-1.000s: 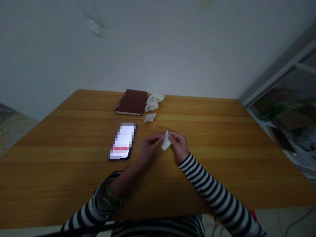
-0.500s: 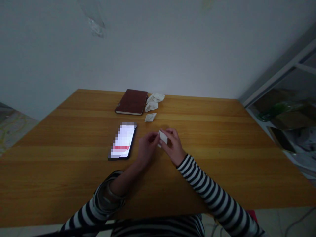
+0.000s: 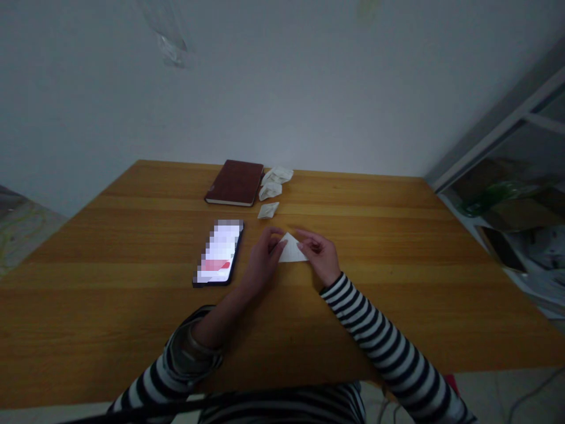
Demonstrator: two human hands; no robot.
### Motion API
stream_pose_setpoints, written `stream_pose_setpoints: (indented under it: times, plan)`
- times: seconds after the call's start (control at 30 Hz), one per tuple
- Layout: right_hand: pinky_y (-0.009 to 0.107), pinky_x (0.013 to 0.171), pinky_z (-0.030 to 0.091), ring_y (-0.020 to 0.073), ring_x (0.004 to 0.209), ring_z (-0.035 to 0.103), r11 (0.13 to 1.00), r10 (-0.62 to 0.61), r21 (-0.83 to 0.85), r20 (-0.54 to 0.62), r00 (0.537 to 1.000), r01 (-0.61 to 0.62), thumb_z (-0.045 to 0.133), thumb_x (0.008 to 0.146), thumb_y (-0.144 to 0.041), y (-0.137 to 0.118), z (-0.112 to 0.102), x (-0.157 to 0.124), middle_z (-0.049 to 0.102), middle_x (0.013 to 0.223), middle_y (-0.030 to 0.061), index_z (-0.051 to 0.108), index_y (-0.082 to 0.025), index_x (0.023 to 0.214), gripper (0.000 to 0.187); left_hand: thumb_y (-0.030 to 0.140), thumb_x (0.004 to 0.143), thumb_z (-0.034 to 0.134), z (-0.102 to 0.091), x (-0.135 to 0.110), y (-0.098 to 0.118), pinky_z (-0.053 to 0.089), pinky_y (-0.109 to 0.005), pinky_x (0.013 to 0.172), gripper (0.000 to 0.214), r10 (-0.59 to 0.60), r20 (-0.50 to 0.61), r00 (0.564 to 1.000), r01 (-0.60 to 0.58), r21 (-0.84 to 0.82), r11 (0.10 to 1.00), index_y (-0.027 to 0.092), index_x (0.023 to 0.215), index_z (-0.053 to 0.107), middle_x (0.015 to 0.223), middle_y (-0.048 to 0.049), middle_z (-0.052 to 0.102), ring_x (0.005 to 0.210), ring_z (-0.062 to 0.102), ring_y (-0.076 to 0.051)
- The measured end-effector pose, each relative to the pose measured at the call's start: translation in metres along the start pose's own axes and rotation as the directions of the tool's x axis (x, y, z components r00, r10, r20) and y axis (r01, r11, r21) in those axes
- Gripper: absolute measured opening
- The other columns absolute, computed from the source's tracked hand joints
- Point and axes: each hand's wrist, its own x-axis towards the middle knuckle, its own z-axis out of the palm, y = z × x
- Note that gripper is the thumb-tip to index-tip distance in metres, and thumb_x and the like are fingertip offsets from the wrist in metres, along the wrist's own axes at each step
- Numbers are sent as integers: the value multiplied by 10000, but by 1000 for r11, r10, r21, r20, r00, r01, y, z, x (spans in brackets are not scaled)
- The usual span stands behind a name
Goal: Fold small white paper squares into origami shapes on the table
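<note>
Pinching a white paper triangle (image 3: 292, 250) from both sides, the left hand (image 3: 263, 259) and right hand (image 3: 322, 257) close their fingertips on its edges, and the piece sits low between them, seemingly flat on the wooden table (image 3: 397, 247). Just left of the left hand lies a phone (image 3: 218, 253), screen lit. Farther back rests a brown notebook (image 3: 235, 182), with three small folded paper pieces (image 3: 270, 191) right beside it.

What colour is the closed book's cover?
Dark reddish brown book, clearest in the head view.
</note>
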Motion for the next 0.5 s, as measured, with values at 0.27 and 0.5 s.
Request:
stream_pose_setpoints:
  times: [0.27, 0.5]
  plan:
    - [327, 661, 546, 190, 709, 675, 992, 63, 110, -33, 997, -59, 780, 721, -401, 3, -6, 4, 769, 820, 55, 793, -217, 867, 235, 404, 695, 788, -10, 8, 2, 533, -364, 831, 428, -100, 238, 966, 143, -173, 975, 157, 1038, 718, 1027, -92, 760, 923, 696, -245]
    - [408, 930, 526, 206, 980, 693, 985, 48, 155, 200, 979, -80, 841, 660, -331, -5, -13, 9, 756, 1112, 58, 762, -263, 1050, 403, 373, 660, 836, -15, 6, 10, 540, -406, 891, 569, -159, 220, 963, 194, -151, 969, 158, 1171, 706, 1114, -111, 751, 959, 708, -263]
